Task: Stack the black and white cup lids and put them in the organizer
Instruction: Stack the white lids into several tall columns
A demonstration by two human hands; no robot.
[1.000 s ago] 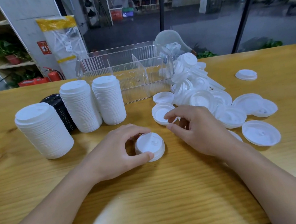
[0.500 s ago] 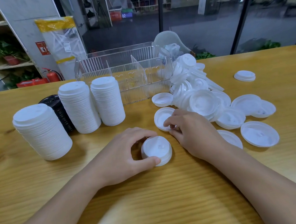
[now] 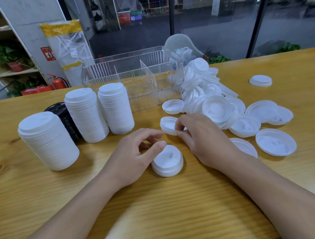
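**Lids half sorted on the wooden table**

Lids are the whole business of this table (image 3: pixel 44 188). With the short white stack (image 3: pixel 167 161) near the table's middle taken as the clock's centre, the left hand (image 3: pixel 135 156) sits at nine o'clock. Its thumb lies on the top of that stack at the near-left edge, and its other fingers are curled above the far-left side; whether they touch the stack cannot be told. The right hand (image 3: pixel 203 140) is at about two o'clock, well up against the left hand's fingertips. It pinches an upturned white lid (image 3: pixel 168 125), thumb at the near rim and fingers over the right edge, and that lid sits tilted at twelve o'clock from the short stack.

At ten o'clock three tall white stacks stand upright: the nearest stack (image 3: pixel 48 142) furthest left, then the middle stack (image 3: pixel 86 116) and the right-hand stack (image 3: pixel 116 109) side by side and touching. A black stack (image 3: pixel 64 118) shows behind, between the nearest and the middle one.

At twelve o'clock, further back, stands the clear organizer (image 3: pixel 135 79), ribbed, with upright dividers. A loose heap of white lids (image 3: pixel 215 106) spreads from one to three o'clock, some upturned, some leaning on the organizer's right end. One lone lid (image 3: pixel 260 80) lies apart at two o'clock, far out.
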